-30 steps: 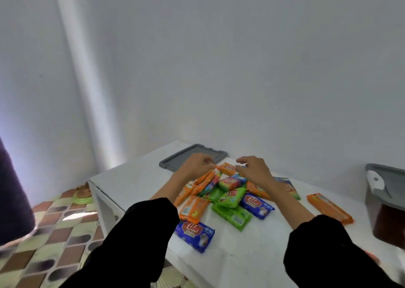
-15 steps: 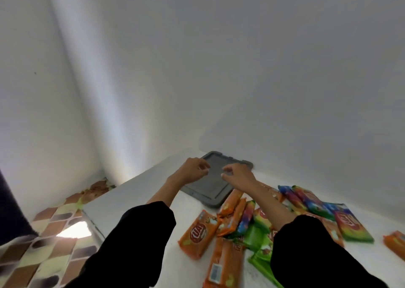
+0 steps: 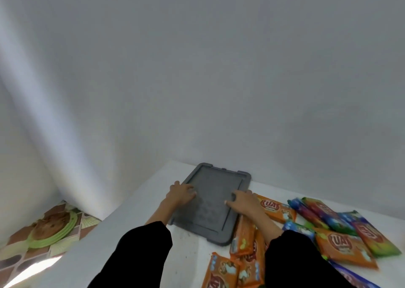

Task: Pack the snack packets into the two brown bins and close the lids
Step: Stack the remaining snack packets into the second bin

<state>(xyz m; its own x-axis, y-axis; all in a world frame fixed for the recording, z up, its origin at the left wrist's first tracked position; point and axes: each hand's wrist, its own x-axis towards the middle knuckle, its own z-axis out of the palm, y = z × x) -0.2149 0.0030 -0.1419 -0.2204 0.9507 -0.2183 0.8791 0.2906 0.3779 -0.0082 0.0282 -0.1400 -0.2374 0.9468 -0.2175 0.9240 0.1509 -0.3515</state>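
Grey lid (image 3: 210,206) lies flat on the white table (image 3: 131,233), at its far corner close to the wall (image 3: 219,68), turned at an angle to the table edge and with nothing on it but the hands. Left hand (image 3: 180,194) rests on the lid's left rim: fingers (image 3: 191,189) lie lightly bent across the edge onto the top surface, pinching nothing. Right hand (image 3: 243,202) rests on the right rim, opposite the left: fingers spread loosely and pointing inward over the lid, palm partly over the rim. Frame is soft here; finer finger detail is not resolved. Snack packets are loose on the table to the right of the lid and nearer the camera. One orange packet (image 3: 276,208) sits just beside the right hand. A second orange packet (image 3: 243,237) touches the lid's near right corner. A third (image 3: 223,272) lies at the bottom edge of the view. A larger orange packet (image 3: 344,248) overlaps a blue packet (image 3: 295,226). Rainbow-striped packets (image 3: 324,215) lie side by side farther right. Black sleeves (image 3: 142,254) cover both forearms. Patterned floor tiles (image 3: 17,259) show lower left, beyond the table's left edge. A green dish (image 3: 52,228) sits on them.
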